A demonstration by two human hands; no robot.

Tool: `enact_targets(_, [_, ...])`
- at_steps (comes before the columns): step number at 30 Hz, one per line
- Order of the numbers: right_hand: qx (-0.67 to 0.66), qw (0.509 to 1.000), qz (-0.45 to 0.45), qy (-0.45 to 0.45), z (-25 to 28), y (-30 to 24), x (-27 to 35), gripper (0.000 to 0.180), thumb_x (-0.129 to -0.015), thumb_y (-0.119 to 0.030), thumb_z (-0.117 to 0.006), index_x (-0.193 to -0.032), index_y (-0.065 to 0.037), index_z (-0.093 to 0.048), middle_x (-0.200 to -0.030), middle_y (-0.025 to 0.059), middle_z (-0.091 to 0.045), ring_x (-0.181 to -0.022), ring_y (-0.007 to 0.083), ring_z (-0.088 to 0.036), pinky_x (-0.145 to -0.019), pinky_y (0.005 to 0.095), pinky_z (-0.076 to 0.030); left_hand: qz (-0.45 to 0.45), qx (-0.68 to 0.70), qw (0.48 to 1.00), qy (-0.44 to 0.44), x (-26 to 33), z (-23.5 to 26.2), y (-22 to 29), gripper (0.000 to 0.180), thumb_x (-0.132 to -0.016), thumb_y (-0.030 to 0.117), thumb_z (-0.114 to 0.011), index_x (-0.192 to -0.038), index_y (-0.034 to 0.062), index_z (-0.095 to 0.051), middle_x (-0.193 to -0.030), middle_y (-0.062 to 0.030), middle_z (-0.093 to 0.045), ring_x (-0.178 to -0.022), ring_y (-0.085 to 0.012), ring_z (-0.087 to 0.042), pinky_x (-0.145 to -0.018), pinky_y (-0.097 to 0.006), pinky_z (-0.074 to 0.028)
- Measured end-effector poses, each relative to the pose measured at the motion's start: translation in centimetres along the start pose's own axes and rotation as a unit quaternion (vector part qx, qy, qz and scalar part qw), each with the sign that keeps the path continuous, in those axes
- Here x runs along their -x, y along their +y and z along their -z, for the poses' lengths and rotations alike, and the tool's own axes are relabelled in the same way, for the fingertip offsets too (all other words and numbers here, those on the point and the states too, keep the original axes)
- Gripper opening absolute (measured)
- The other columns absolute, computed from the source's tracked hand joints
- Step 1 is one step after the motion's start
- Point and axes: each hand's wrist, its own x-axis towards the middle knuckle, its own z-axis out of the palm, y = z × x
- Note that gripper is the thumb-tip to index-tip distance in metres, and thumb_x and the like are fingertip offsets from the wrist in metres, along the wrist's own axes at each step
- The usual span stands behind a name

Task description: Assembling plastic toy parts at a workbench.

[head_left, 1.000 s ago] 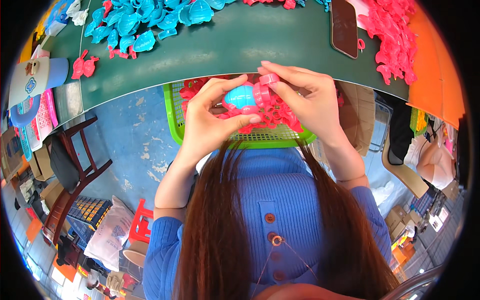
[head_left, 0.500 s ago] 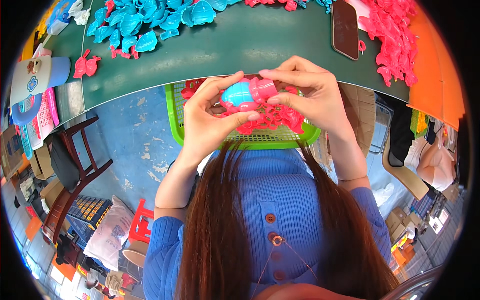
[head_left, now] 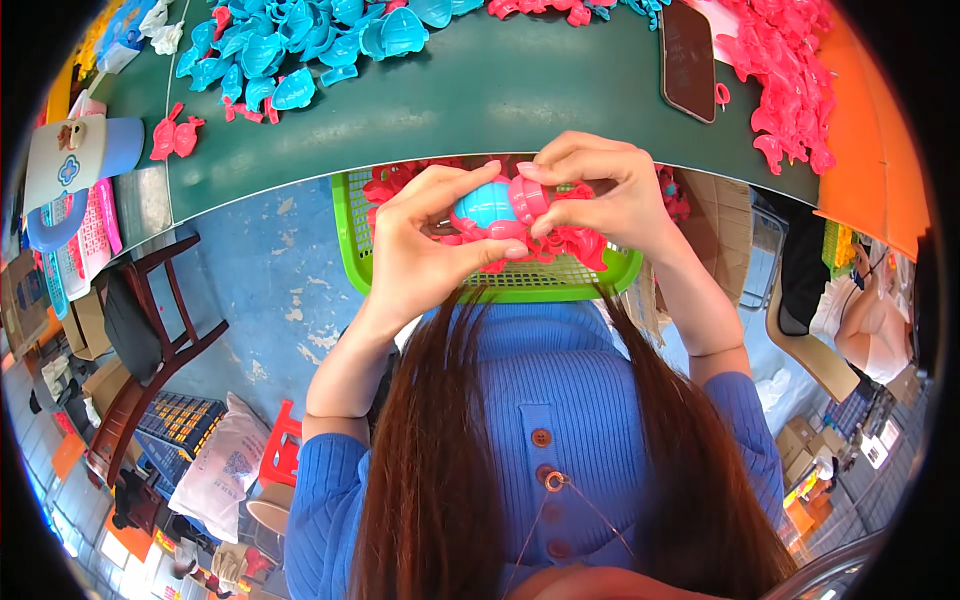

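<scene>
Between my two hands is a small plastic toy with a ribbed blue shell [head_left: 484,206] and a pink body. My left hand [head_left: 412,255] wraps the shell end, with thumb below and fingers above. At the toy's right end, the thumb and fingers of my right hand [head_left: 622,190] pinch a round pink plastic piece [head_left: 530,200]. That piece meets the body; whether it is fully joined cannot be seen. Under my hands is a green plastic basket [head_left: 350,240] holding loose pink plastic parts [head_left: 585,250], partly hidden by my fingers.
The green tabletop [head_left: 560,95] bears a heap of blue shell pieces [head_left: 300,40], a pile of pink parts [head_left: 790,90] and a dark phone [head_left: 688,65]. A visor cap [head_left: 110,145] lies at left. A wooden chair [head_left: 180,340] stands on the left floor.
The toy has shifted slightly right and down, and its pink end is tilted differently. My right hand has moved a little left and down, its fingers more bent around the pink piece.
</scene>
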Motion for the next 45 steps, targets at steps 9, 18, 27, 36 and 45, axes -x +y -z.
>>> enact_targets(9, [0.274, 0.931, 0.190, 0.150, -0.3, -0.1, 2.8, 0.026, -0.072, -0.019, -0.066, -0.085, 0.002, -0.058, -0.068, 0.0137, -0.057, -0.057, 0.0272, -0.058, -0.054, 0.0338, -0.047, -0.049, 0.022, 0.998, -0.036, -1.0, -4.0, 1.4, 0.059, -0.056, 0.004, -0.081, -0.111, -0.0007, -0.059, -0.102, -0.0135, -0.060, -0.094, -0.0231, -0.060, -0.082, -0.031, -0.049])
enact_targets(18, [0.474, 0.616, -0.337, 0.532, 12.8, 10.7, 20.0, 0.022, -0.089, -0.028, -0.051, -0.086, -0.006, -0.051, -0.064, 0.0171, -0.060, -0.061, 0.0316, -0.062, -0.052, 0.0402, -0.048, 0.015, 0.135, 0.977, -0.163, -4.2, -6.3, 1.3, 0.070, -0.076, 0.001, -0.066, -0.136, 0.0007, -0.031, -0.133, -0.0145, -0.042, -0.123, -0.0245, -0.042, -0.101, -0.039, -0.037])
enact_targets(27, [0.132, 0.817, -0.556, 0.076, 16.9, 7.5, 20.0, 0.036, -0.082, -0.034, -0.056, -0.073, -0.001, -0.066, -0.057, 0.0101, -0.062, -0.051, 0.0169, -0.061, -0.044, 0.0282, -0.045, 0.079, 0.079, 0.971, -0.213, -4.5, -6.8, 1.0, 0.040, -0.081, -0.002, -0.057, -0.121, -0.0019, -0.050, -0.116, -0.0105, -0.052, -0.112, -0.0208, -0.052, -0.095, -0.033, -0.044])
enact_targets(36, [0.637, 0.668, -0.064, 0.379, 35.9, 2.4, 9.0, 0.026, -0.079, -0.021, -0.065, -0.100, -0.005, -0.065, -0.085, 0.0111, -0.065, -0.080, 0.0235, -0.062, -0.074, 0.0319, -0.048, 0.058, 0.078, 0.975, -0.202, -5.7, -7.5, 2.0, 0.035, -0.083, -0.003, -0.057, -0.117, -0.0022, -0.053, -0.113, -0.0109, -0.054, -0.107, -0.0190, -0.054, -0.090, -0.030, -0.047])
enact_targets(45, [0.538, 0.742, -0.159, 0.368, 36.4, 2.6, 6.2, 0.024, -0.078, -0.018, -0.066, -0.099, -0.007, -0.067, -0.087, 0.0120, -0.066, -0.080, 0.0187, -0.063, -0.072, 0.0295, -0.048, 0.076, 0.080, 0.984, -0.142, -4.8, -5.4, 0.6, 0.031, -0.084, -0.003, -0.056, -0.115, -0.0032, -0.055, -0.111, -0.0111, -0.055, -0.105, -0.0178, -0.056, -0.086, -0.027, -0.048])
